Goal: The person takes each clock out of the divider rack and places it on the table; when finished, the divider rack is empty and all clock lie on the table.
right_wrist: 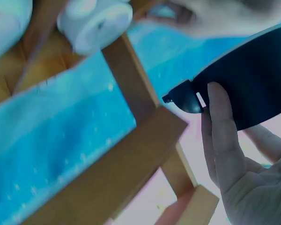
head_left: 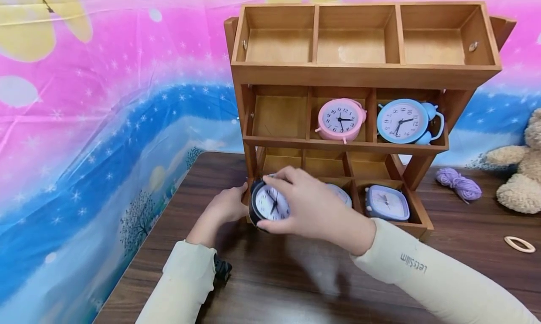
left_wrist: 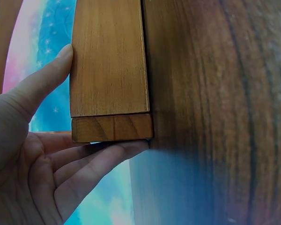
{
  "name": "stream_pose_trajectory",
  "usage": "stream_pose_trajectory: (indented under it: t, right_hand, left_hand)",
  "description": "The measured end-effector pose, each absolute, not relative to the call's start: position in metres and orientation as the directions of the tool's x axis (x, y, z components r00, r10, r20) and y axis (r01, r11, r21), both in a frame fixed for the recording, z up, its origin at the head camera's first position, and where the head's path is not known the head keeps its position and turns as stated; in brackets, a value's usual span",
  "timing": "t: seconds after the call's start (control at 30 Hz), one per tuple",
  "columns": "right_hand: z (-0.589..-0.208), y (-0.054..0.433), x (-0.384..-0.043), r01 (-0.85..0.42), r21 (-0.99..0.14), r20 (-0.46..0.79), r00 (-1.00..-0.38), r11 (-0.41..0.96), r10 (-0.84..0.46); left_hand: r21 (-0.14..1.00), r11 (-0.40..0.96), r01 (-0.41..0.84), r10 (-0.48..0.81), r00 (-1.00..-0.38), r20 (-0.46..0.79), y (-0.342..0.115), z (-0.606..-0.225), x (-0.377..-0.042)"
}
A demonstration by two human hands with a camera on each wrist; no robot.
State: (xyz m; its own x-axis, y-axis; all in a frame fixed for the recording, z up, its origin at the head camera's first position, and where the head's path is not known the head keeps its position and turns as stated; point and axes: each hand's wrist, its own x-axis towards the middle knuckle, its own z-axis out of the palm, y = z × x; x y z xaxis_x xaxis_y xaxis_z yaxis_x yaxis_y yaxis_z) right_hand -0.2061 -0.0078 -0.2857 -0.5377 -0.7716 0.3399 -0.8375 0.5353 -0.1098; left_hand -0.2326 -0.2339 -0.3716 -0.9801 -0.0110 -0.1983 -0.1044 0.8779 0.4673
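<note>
My right hand (head_left: 313, 204) holds a black twin-bell alarm clock (head_left: 270, 203) by its rim, its white face up, in front of the bottom left end of a wooden shelf rack (head_left: 338, 75). The right wrist view shows the fingers (right_wrist: 225, 126) against the clock's black casing (right_wrist: 257, 75). At that same end my left hand (head_left: 226, 204) grips the rack; in the left wrist view the thumb (left_wrist: 51, 68) and fingers lie on opposite sides of the wooden end (left_wrist: 110, 61). A lavender square clock (head_left: 387, 203) sits in the bottom right compartment. A pale round clock (head_left: 340, 192) beside it is partly hidden by my right hand.
A pink alarm clock (head_left: 341, 119) and a blue alarm clock (head_left: 403, 121) lie in the middle tier. Purple yarn (head_left: 459, 184), a wooden ring (head_left: 519, 244) and a teddy bear (head_left: 524, 173) are at the right. A painted cloth (head_left: 127, 103) hangs behind the table (head_left: 253, 286).
</note>
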Motion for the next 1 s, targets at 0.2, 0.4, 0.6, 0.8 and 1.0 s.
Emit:
stream_pose_trajectory:
  t: [0.2, 0.4, 0.6, 0.8, 1.0]
  right_hand:
    - [-0.319, -0.007, -0.199, -0.879, -0.076, 0.3, -0.47, 0.47, -0.83]
    - [-0.345, -0.008, -0.194, -0.897, -0.02, 0.274, -0.429, 0.441, -0.861]
    - [-0.361, -0.013, -0.194, -0.894, -0.022, 0.215, -0.441, 0.447, -0.871]
    - [-0.369, -0.019, -0.195, -0.876, -0.05, 0.18, -0.48, 0.479, -0.859]
    - [-0.377, -0.022, -0.195, -0.875, -0.055, 0.175, -0.483, 0.482, -0.858]
  left_hand:
    - [0.464, 0.875, -0.134, -0.038, -0.977, -0.21, -0.231, -0.37, -0.233]
    - [0.479, 0.87, -0.121, -0.028, -0.98, -0.196, -0.231, -0.371, -0.23]
    - [0.484, 0.868, -0.111, -0.027, -0.984, -0.177, -0.232, -0.37, -0.229]
    - [0.483, 0.868, -0.113, -0.029, -0.983, -0.179, -0.231, -0.371, -0.227]
    - [0.481, 0.87, -0.107, -0.027, -0.985, -0.17, -0.231, -0.371, -0.226]
